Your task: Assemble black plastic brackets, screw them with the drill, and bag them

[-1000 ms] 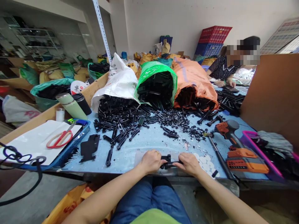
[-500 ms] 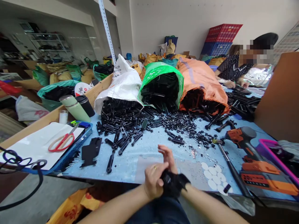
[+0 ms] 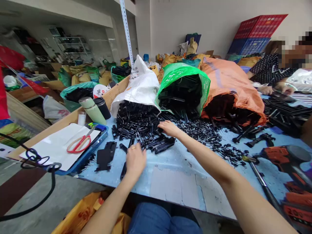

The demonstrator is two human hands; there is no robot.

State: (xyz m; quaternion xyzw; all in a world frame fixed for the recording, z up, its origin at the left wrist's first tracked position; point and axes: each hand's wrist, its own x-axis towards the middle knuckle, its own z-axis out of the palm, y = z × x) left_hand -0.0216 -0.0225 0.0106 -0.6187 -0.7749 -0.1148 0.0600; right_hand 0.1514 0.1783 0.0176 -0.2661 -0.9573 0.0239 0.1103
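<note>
My left hand (image 3: pixel 135 161) hovers low over the blue table (image 3: pixel 180 157), just behind a long black plastic strip (image 3: pixel 123 169) and loose black parts. Its fingers bend down out of sight, so whether it holds anything is unclear. My right hand (image 3: pixel 169 128) reaches further out, fingers stretched flat onto the heap of black plastic parts (image 3: pixel 137 125) that spills from the white sack (image 3: pixel 142 87). A few longer black pieces (image 3: pixel 162 145) lie between the two hands.
Beside the white sack lie a green sack (image 3: pixel 185 73) and an orange sack (image 3: pixel 231 81). Small black screws (image 3: pixel 204 131) lie mid-table, and a cordless drill (image 3: pixel 280 154) at the right. A blue tray (image 3: pixel 96 146) holds scissors (image 3: pixel 79 143). A co-worker (image 3: pixel 270 70) sits at the far right.
Both hands left the black part they held at the table's front edge. The right hand reached out to the heap, the left moved forward and left. The view shifted left.
</note>
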